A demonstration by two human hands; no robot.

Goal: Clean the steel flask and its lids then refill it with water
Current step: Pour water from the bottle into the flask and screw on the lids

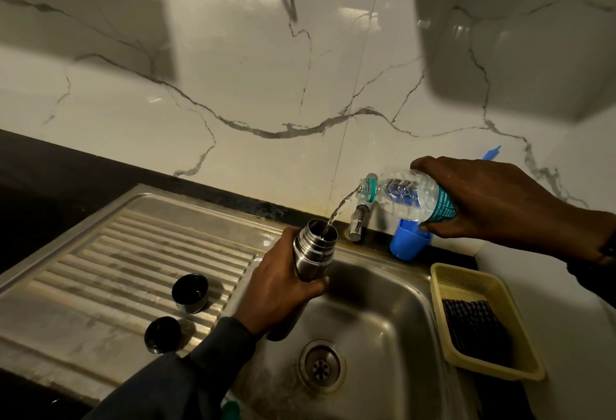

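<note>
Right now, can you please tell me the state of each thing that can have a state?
Steel flask: open, upright over the sink, receiving water.
Plastic bottle: uncapped, tilted, pouring.
Left hand: grips the flask.
Right hand: grips the bottle.
Two lids: off the flask, on the drainboard.
Tap: no water seen running.
Yellow basket: holds a dark cloth.

The teal label [441, 207] on the plastic bottle [405, 193] in my right hand [493, 199] carries white print, too small and blurred to read.
</note>
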